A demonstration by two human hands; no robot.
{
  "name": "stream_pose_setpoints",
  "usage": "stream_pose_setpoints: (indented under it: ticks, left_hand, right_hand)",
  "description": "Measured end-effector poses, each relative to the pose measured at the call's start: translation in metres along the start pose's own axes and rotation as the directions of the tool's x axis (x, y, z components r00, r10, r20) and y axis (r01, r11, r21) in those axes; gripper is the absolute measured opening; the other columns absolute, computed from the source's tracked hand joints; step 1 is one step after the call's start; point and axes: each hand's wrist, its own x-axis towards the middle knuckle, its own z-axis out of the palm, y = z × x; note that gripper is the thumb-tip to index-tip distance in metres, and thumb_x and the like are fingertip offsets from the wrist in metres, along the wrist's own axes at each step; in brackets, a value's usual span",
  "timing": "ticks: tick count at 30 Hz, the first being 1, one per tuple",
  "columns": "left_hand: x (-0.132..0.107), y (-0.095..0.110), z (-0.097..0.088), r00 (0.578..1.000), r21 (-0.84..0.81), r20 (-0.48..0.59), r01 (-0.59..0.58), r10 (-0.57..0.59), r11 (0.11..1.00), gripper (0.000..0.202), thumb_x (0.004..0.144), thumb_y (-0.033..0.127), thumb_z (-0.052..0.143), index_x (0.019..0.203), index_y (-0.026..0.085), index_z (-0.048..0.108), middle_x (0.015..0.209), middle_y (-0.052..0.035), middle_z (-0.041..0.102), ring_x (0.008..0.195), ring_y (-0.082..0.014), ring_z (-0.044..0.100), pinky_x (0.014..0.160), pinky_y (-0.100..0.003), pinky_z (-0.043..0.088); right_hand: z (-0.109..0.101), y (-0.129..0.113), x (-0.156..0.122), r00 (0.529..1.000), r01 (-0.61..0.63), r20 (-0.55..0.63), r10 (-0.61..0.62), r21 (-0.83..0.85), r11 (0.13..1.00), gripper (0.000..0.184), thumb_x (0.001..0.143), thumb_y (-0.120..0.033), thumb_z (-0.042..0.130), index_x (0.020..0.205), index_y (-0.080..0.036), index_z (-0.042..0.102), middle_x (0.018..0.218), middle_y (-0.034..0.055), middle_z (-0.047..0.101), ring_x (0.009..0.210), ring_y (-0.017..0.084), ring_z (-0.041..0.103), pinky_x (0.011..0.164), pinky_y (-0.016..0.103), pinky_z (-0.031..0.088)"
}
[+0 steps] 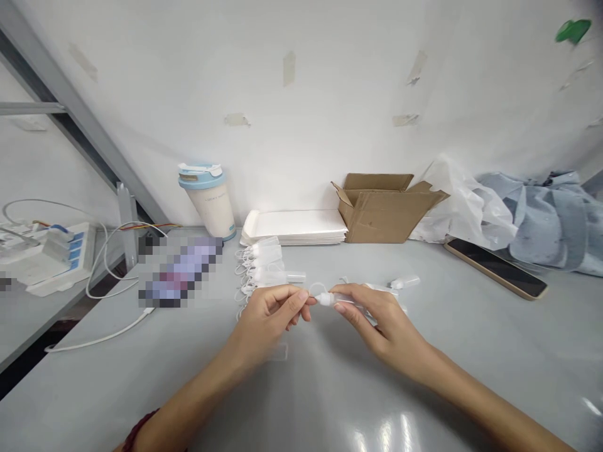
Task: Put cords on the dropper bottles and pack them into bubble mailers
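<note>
My right hand (377, 314) grips a small clear tube with a white cap (325, 299), which lies level with its cap pointing left. At the cap's tip, my left hand (277, 307) is closed in a pinch on a thin white loop of cord (316, 287). Behind my left hand lies a row of similar clear tubes (268, 254), their white loops toward the left. A few more tubes lie around my right hand, one loose clear tube (405, 282) just beyond it. Another clear piece (280, 351) shows partly under my left wrist.
Along the wall stand a blue-lidded cup (211, 201), a stack of white envelopes (296, 227) and an open cardboard box (384, 213). A phone (494, 267) lies at right by a plastic bag (471, 201). At left are a blurred-out device (183, 273), cables and a power strip (70, 257).
</note>
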Motion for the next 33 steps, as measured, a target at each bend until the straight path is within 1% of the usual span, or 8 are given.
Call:
stream_pose_setpoints:
  ticks: [3,6,10,15,18,21,26,33]
  left_hand:
    - [0.001,-0.003,0.002,0.998,-0.051,0.011,0.055,-0.054,0.997,0.032,0.085,0.039,0.052,0.070,0.015,0.066,0.065,-0.0005,0.058,0.057,-0.0093,0.044,0.053,-0.022,0.035]
    - [0.002,-0.007,0.004,0.996,-0.058,0.008,0.085,-0.084,0.995,0.033,0.084,0.040,0.053,0.066,0.014,0.064,0.066,-0.0009,0.059,0.056,-0.0089,0.042,0.052,-0.022,0.035]
    - [0.003,-0.008,0.004,0.996,-0.033,0.011,0.087,-0.086,0.996,0.033,0.083,0.040,0.053,0.064,0.014,0.063,0.064,-0.0006,0.057,0.055,-0.0092,0.043,0.052,-0.022,0.035]
    - [0.004,-0.006,-0.002,0.992,-0.081,0.055,0.118,-0.114,0.990,0.032,0.081,0.041,0.056,0.069,0.014,0.067,0.062,-0.0003,0.054,0.053,-0.0086,0.041,0.051,-0.021,0.035]
    - [0.004,-0.004,-0.006,0.987,-0.139,0.045,0.156,-0.151,0.978,0.033,0.080,0.043,0.056,0.071,0.014,0.067,0.065,-0.0009,0.054,0.053,-0.0085,0.041,0.050,-0.022,0.036]
    - [0.003,-0.001,-0.008,0.991,-0.153,0.007,0.131,-0.131,0.979,0.030,0.080,0.042,0.058,0.069,0.015,0.065,0.068,-0.0005,0.054,0.054,-0.0086,0.041,0.050,-0.022,0.036]
    - [0.002,0.002,-0.006,0.995,-0.094,0.035,0.098,-0.095,0.991,0.022,0.080,0.036,0.059,0.070,0.017,0.063,0.058,0.0036,0.046,0.054,-0.0084,0.038,0.052,-0.021,0.035]
    - [0.002,-0.001,-0.006,0.997,-0.022,-0.007,0.077,-0.078,0.997,0.022,0.078,0.031,0.059,0.063,0.015,0.062,0.055,0.0031,0.049,0.051,-0.0083,0.039,0.051,-0.021,0.033]
  right_hand:
    - [0.004,0.000,-0.001,1.000,-0.016,-0.013,0.016,0.010,1.000,0.023,0.093,-0.029,0.040,0.094,-0.020,0.061,0.080,0.0035,0.069,0.066,0.016,0.059,0.063,0.029,0.041]
    - [0.010,0.001,-0.002,0.998,-0.062,-0.017,0.062,0.018,0.998,0.025,0.093,-0.030,0.039,0.095,-0.018,0.061,0.078,0.0049,0.069,0.065,0.017,0.060,0.059,0.028,0.041]
    - [0.015,0.004,-0.003,0.998,-0.066,0.002,0.066,0.040,0.997,0.026,0.093,-0.029,0.038,0.097,-0.017,0.061,0.076,0.0049,0.067,0.068,0.018,0.059,0.064,0.029,0.042]
    - [0.010,-0.001,0.000,0.988,-0.155,0.035,0.152,0.117,0.981,0.028,0.093,-0.034,0.038,0.092,-0.019,0.062,0.074,0.0029,0.064,0.068,0.016,0.057,0.060,0.027,0.040]
    - [0.005,-0.005,0.003,0.976,-0.218,0.031,0.216,0.193,0.957,0.031,0.093,-0.036,0.038,0.086,-0.019,0.063,0.073,0.0016,0.062,0.066,0.014,0.053,0.058,0.025,0.038]
    - [0.001,-0.007,0.003,0.971,-0.237,0.016,0.240,0.234,0.943,0.032,0.092,-0.038,0.040,0.080,-0.018,0.062,0.069,0.0003,0.058,0.063,0.013,0.050,0.058,0.025,0.036]
    - [0.001,-0.007,0.002,0.970,-0.243,0.044,0.240,0.254,0.936,0.032,0.092,-0.038,0.040,0.077,-0.018,0.060,0.065,-0.0012,0.052,0.060,0.011,0.046,0.054,0.024,0.033]
    - [0.012,-0.001,0.001,0.964,-0.263,0.109,0.243,0.238,0.935,0.033,0.092,-0.040,0.039,0.077,-0.018,0.058,0.061,-0.0030,0.047,0.057,0.011,0.041,0.053,0.024,0.031]
